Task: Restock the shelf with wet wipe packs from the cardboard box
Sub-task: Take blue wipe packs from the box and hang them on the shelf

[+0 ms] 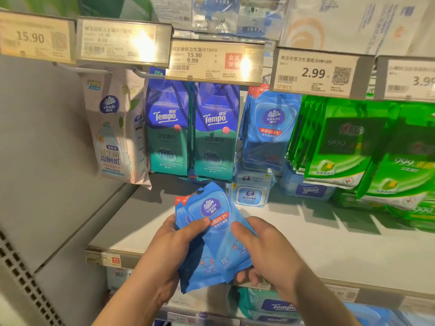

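I hold a small stack of blue wet wipe packs in the lower middle of the frame, in front of the edge of the white shelf. My left hand comes up from the bottom left, the forearm slanted toward the centre. Its thumb lies across the front of the top pack, just under the round Vinda logo, and the other fingers are behind the stack, so it pinches the packs between thumb and fingers. My right hand enters from the bottom right. Its thumb presses on the right side of the front pack, and its fingers curl under the lower right corner of the stack, where I see the tips below the packs. Both hands grip the same stack, one at each side. The packs are fanned a little and tilted, with the red corners pointing to the upper left.

Above, in the middle of the frame, hang two dark blue Tempo packs side by side. To the right of them hangs a row of the same blue Vinda packs, under the 2.99 price tag. Further right are green packs. At the left hangs a pale Vinda pack.
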A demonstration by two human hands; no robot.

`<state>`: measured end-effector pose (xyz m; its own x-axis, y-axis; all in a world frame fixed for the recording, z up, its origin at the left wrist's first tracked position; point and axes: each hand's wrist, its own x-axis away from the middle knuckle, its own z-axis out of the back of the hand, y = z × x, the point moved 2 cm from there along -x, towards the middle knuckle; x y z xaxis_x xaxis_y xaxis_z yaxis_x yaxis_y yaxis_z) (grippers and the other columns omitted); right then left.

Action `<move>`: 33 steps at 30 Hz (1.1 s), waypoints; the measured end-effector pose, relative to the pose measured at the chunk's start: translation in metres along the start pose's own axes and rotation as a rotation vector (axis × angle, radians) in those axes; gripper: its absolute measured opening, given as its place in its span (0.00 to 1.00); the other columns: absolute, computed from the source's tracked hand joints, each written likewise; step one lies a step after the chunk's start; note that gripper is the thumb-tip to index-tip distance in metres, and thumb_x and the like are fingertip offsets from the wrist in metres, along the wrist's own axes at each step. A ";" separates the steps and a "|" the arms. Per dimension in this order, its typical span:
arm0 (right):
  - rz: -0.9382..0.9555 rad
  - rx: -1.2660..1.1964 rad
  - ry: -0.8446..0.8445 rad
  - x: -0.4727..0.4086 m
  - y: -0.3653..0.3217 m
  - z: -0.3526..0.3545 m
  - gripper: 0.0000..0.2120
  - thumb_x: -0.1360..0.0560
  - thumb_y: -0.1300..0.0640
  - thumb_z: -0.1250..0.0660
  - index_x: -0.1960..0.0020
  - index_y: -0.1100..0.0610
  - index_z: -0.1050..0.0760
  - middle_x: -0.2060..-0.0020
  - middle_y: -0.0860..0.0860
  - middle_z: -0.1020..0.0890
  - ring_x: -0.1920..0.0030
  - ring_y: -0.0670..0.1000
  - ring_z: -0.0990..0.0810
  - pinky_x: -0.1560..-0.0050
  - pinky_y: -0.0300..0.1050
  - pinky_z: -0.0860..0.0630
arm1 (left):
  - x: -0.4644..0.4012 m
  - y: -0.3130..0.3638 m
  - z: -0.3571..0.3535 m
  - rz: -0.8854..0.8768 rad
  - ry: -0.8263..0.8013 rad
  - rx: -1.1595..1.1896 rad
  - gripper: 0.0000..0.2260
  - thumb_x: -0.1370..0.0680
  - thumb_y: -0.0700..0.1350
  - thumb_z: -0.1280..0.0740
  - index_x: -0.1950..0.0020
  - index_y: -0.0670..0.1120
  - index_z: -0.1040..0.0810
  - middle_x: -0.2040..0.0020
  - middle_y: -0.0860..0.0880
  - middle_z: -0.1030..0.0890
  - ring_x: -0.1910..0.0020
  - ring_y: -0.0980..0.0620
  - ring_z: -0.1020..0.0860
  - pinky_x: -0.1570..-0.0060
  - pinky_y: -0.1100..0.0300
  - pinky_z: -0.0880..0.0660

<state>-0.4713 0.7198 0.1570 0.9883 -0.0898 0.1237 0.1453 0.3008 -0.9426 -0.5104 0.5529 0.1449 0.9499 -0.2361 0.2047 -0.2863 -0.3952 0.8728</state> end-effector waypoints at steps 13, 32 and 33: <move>0.519 -0.138 0.439 0.022 -0.030 0.038 0.06 0.22 0.44 0.38 0.55 0.43 0.23 0.66 0.54 0.18 0.74 0.52 0.23 0.74 0.45 0.27 | -0.008 0.006 0.009 0.036 0.111 -0.057 0.11 0.21 0.34 0.32 0.39 0.42 0.20 0.49 0.37 0.14 0.56 0.37 0.16 0.49 0.34 0.19; 0.787 -0.234 0.620 0.017 -0.069 0.056 0.05 0.15 0.49 0.42 0.48 0.45 0.28 0.61 0.50 0.18 0.72 0.53 0.21 0.71 0.44 0.24 | -0.007 0.003 0.010 0.076 0.115 -0.086 0.10 0.21 0.35 0.31 0.41 0.42 0.20 0.49 0.38 0.13 0.54 0.36 0.16 0.48 0.33 0.20; 0.773 -0.219 0.636 0.015 -0.067 0.057 0.06 0.14 0.50 0.42 0.48 0.45 0.28 0.62 0.51 0.18 0.72 0.53 0.22 0.71 0.43 0.24 | -0.007 0.004 0.010 0.077 0.115 -0.085 0.10 0.21 0.35 0.31 0.41 0.42 0.20 0.49 0.38 0.13 0.54 0.36 0.16 0.48 0.34 0.19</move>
<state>-0.4633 0.7520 0.2396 0.5907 -0.4512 -0.6690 -0.5954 0.3158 -0.7388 -0.5192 0.5439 0.1421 0.9352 -0.1578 0.3170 -0.3514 -0.3022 0.8861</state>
